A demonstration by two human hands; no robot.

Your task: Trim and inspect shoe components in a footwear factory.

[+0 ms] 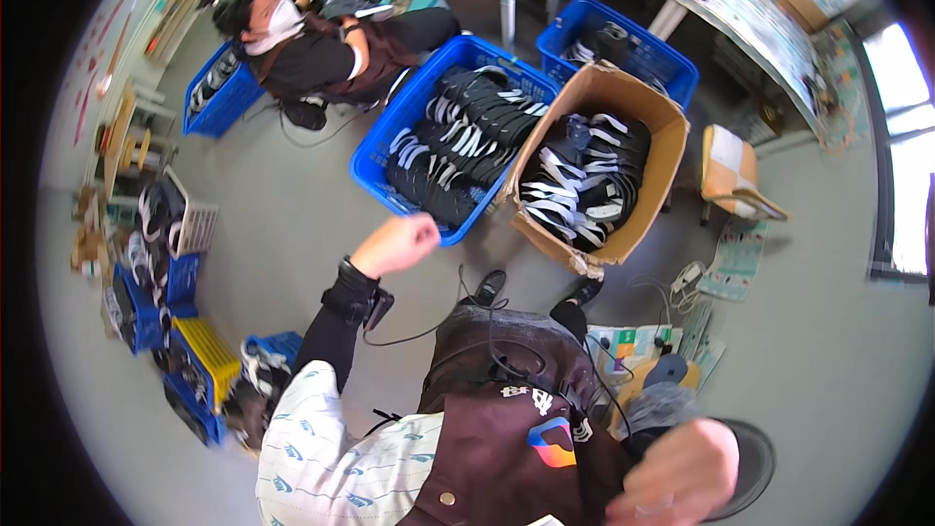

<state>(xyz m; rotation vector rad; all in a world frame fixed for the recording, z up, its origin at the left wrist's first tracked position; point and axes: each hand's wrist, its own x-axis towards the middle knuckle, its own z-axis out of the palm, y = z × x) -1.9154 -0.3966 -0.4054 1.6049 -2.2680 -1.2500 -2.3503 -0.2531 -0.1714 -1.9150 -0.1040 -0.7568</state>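
Between picks: black-and-white strap pieces [584, 180] fill the cardboard box [672, 151], beside the blue crate [375, 161].
Left hand [397, 244], fisted and apparently empty, hovers near the crate; right hand [677, 477] blurred, grip indeterminable; a fresh reach probably follows.

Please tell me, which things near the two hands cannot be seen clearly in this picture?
- Right hand, head view: motion blur hides what its grip holds, if anything.
- Left hand: closed fist, curled fingers hide the palm.
- Blue crate: black-and-white contents too small to identify.
- Cardboard box: its contents likewise.
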